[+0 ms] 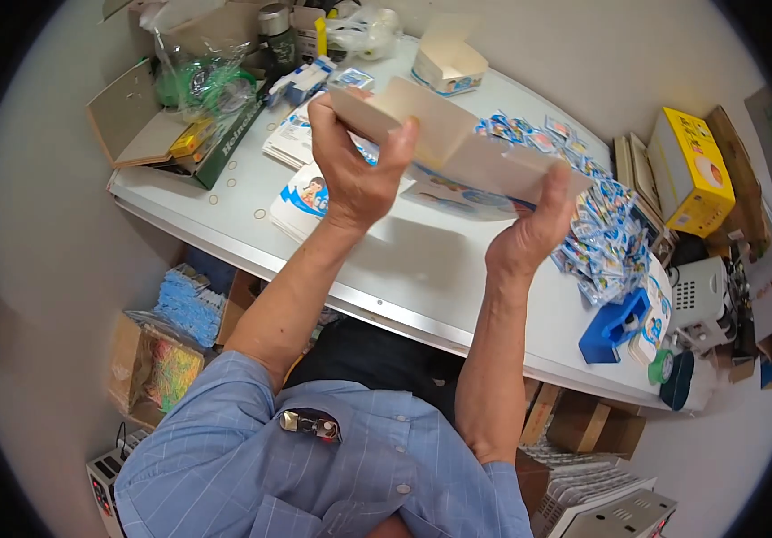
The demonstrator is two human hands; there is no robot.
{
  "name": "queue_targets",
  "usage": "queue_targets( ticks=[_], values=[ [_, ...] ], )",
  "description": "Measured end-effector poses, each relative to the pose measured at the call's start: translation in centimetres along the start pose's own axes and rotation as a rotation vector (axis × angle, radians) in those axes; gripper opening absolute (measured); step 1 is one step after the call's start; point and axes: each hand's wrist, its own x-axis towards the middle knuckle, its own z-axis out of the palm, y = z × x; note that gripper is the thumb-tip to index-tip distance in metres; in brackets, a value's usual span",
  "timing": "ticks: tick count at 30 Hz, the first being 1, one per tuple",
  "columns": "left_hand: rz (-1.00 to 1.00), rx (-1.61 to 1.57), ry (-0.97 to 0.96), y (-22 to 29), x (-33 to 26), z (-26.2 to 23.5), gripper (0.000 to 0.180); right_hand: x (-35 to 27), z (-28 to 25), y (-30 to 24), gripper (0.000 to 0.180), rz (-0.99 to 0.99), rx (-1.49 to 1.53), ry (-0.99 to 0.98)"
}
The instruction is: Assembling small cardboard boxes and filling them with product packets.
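A small white cardboard box (447, 139), printed blue outside, is held up over the table (386, 260) with its flaps folded out. My left hand (359, 170) grips its left end, with the thumb on the near flap. At the right end, my right hand (534, 229) is closed on the box, thumb uppermost and fingers mostly hidden behind it. Under and left of my left hand lie flat printed cartons (289, 204) in stacks. Beyond and right of the box spreads a heap of small blue-and-white packets (603, 235). A similar open box (449, 70) stands at the back.
A green carton (211, 148) with a plastic bag is at the left, near a dark flask (276, 36). On the right are a blue plastic holder (614, 330), a yellow box (693, 170) and a grey device (702, 300). Cardboard boxes (130, 363) stand below the table edge.
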Motion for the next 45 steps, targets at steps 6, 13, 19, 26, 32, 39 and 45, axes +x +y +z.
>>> queue_targets(
  ticks=[6, 13, 19, 26, 32, 39, 45],
  values=[
    [-0.037, -0.134, -0.065, 1.1, -3.7, 3.2, 0.055, -2.0, -5.6, -0.5, 0.058, -0.228, -0.128, -0.134],
    [-0.065, -0.028, -0.093, -0.1, -6.9, 5.2, 0.051, -5.8, -7.6, 0.4, 0.061, -0.062, -0.114, 0.002],
    [-0.473, -0.522, -0.493, 0.6, -7.7, 4.5, 0.087, -6.7, -7.1, 0.2, 0.066, -0.002, -0.174, 0.032],
    [-0.704, -0.543, -0.331, -5.7, -11.5, 2.1, 0.066, -7.2, -9.1, 4.5, 0.095, 0.321, -0.487, 0.144],
    [-0.7, -0.102, -0.474, -4.6, -12.8, 1.1, 0.053, -6.2, -10.3, 5.7, 0.085, 0.231, -0.925, 0.011],
    [-1.084, -0.065, -0.827, -3.9, -8.8, -0.7, 0.06, -8.1, -11.9, 0.1, 0.069, 0.577, -0.558, -0.234],
    [-1.086, -0.328, -0.762, -3.5, -10.3, 0.2, 0.058, -6.2, -12.8, 2.2, 0.072, 0.482, -0.412, -0.231]
  ],
)
